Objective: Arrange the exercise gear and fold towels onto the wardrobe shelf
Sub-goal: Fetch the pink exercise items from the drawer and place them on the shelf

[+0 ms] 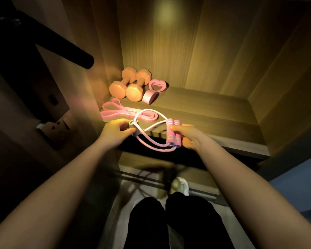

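Pinching the grey middle clip (pixel 134 125) of the pink figure-eight pull band (pixel 148 110) with the left hand (pixel 115 130). Gripping its two foam handles (pixel 172 133) with the right hand (pixel 188 138). Held mid-frame over the wardrobe shelf (pixel 214 126) front edge, just below the flat pink band (pixel 118 113) and orange dumbbells (pixel 131 87).

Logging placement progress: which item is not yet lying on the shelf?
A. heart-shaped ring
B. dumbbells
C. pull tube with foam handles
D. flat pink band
C: the left hand and right hand hold the tube at the edge of the shelf, while the other three lie on it.
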